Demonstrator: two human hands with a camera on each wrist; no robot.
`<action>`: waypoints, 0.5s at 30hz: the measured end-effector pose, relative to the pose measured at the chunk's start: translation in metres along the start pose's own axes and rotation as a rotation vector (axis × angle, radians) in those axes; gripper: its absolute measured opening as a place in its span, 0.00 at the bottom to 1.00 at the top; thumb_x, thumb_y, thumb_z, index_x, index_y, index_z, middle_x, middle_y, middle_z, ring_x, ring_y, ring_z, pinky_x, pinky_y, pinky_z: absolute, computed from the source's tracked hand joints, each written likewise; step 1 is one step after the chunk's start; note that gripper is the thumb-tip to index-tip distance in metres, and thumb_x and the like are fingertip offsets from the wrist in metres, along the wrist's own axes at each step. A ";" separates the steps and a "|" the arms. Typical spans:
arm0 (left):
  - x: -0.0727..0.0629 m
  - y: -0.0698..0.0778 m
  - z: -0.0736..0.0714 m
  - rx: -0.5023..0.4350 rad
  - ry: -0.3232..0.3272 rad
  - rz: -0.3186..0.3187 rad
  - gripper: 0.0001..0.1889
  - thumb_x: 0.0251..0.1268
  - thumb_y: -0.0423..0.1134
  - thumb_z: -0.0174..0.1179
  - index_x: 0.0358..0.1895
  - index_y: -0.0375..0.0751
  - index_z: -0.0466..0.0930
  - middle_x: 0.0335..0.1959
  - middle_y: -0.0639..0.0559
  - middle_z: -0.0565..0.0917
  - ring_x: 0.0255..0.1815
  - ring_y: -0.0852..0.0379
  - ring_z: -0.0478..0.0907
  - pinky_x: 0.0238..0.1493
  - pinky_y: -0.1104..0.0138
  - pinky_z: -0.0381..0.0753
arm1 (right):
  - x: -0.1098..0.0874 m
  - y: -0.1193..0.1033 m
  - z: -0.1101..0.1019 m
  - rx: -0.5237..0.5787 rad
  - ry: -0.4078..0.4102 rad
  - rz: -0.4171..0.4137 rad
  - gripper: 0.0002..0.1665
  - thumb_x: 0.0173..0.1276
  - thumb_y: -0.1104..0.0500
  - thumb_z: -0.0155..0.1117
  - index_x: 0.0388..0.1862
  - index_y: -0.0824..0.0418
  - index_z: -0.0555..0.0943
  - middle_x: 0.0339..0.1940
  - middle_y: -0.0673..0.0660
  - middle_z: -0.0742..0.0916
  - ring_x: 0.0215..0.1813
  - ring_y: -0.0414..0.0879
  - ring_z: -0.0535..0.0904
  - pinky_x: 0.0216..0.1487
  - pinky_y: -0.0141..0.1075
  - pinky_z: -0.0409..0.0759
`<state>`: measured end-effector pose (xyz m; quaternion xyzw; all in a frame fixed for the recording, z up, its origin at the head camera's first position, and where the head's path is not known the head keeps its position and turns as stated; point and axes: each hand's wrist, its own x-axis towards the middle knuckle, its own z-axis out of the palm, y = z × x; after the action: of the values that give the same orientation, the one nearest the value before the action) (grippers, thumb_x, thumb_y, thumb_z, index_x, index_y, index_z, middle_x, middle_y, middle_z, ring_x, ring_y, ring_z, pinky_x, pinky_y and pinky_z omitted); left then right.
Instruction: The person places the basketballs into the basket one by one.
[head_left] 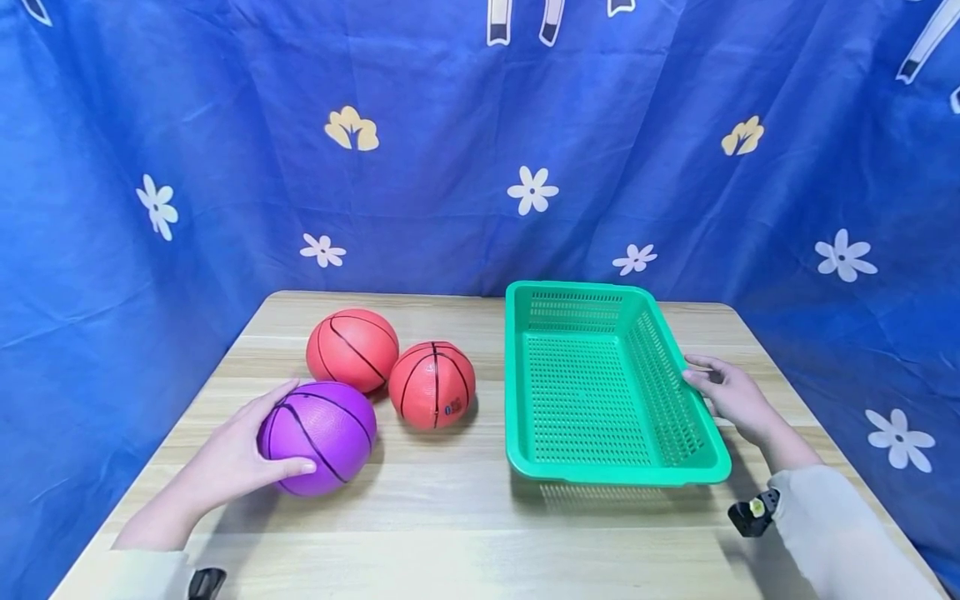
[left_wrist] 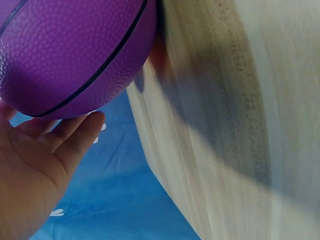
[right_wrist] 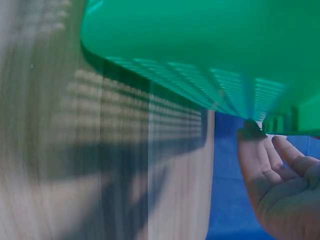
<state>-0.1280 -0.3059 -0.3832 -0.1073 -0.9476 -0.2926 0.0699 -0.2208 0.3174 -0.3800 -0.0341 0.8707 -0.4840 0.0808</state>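
A purple toy basketball (head_left: 318, 437) with black lines sits at the left of the table, and my left hand (head_left: 236, 450) grips it from its left side. The thumb lies across the front and the fingers reach round the back; in the left wrist view fingertips (left_wrist: 95, 120) show along the ball's edge. On the right is a green plastic basket (head_left: 512, 400) with slotted walls. My right hand (head_left: 738, 404) holds its right rim, and in the right wrist view the fingers (right_wrist: 250, 145) come up under that rim.
Two red basketballs stand behind the purple one: one farther back (head_left: 352, 350), one to the right (head_left: 432, 385), between it and the basket. A light wood table (head_left: 450, 533) carries everything. Blue patterned cloth (head_left: 450, 167) hangs round its back and sides.
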 end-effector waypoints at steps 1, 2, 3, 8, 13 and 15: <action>0.000 0.000 0.000 -0.006 0.002 0.001 0.58 0.37 0.55 0.78 0.73 0.38 0.55 0.62 0.29 0.66 0.54 0.27 0.69 0.43 0.34 0.72 | 0.000 0.000 0.000 0.004 0.001 0.002 0.40 0.74 0.44 0.50 0.74 0.67 0.54 0.63 0.75 0.69 0.45 0.46 0.79 0.41 0.39 0.82; 0.000 0.000 0.000 -0.011 0.004 0.003 0.58 0.36 0.55 0.78 0.73 0.38 0.55 0.62 0.29 0.66 0.54 0.28 0.69 0.43 0.34 0.73 | 0.000 0.000 0.000 0.010 0.002 0.003 0.40 0.74 0.44 0.50 0.74 0.67 0.54 0.63 0.74 0.69 0.49 0.46 0.78 0.43 0.39 0.82; 0.000 0.000 0.000 -0.017 0.007 0.004 0.58 0.36 0.54 0.78 0.72 0.39 0.56 0.62 0.29 0.66 0.54 0.28 0.70 0.43 0.35 0.73 | 0.001 0.001 -0.001 0.020 0.001 0.006 0.39 0.75 0.45 0.49 0.74 0.67 0.55 0.63 0.74 0.69 0.51 0.48 0.78 0.45 0.40 0.82; -0.001 -0.001 0.000 -0.038 0.027 0.019 0.56 0.35 0.53 0.79 0.72 0.41 0.58 0.62 0.31 0.68 0.54 0.29 0.71 0.43 0.35 0.74 | 0.003 0.001 -0.001 0.046 -0.003 0.036 0.38 0.75 0.46 0.50 0.74 0.66 0.56 0.65 0.72 0.69 0.60 0.58 0.73 0.52 0.47 0.78; -0.004 0.000 0.000 -0.071 0.048 0.027 0.55 0.33 0.51 0.80 0.71 0.45 0.61 0.61 0.33 0.71 0.51 0.30 0.73 0.41 0.37 0.75 | 0.002 0.000 -0.001 0.069 -0.016 0.052 0.39 0.74 0.46 0.51 0.74 0.67 0.55 0.67 0.73 0.66 0.66 0.65 0.65 0.56 0.50 0.75; -0.005 0.001 0.000 -0.087 0.056 0.033 0.54 0.33 0.50 0.81 0.71 0.47 0.62 0.60 0.35 0.72 0.51 0.30 0.74 0.41 0.38 0.76 | 0.002 -0.001 0.000 0.079 -0.023 0.058 0.39 0.74 0.46 0.51 0.74 0.68 0.55 0.68 0.73 0.65 0.66 0.65 0.64 0.57 0.49 0.74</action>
<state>-0.1229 -0.3060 -0.3831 -0.1179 -0.9297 -0.3353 0.0964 -0.2233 0.3170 -0.3793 -0.0113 0.8505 -0.5150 0.1062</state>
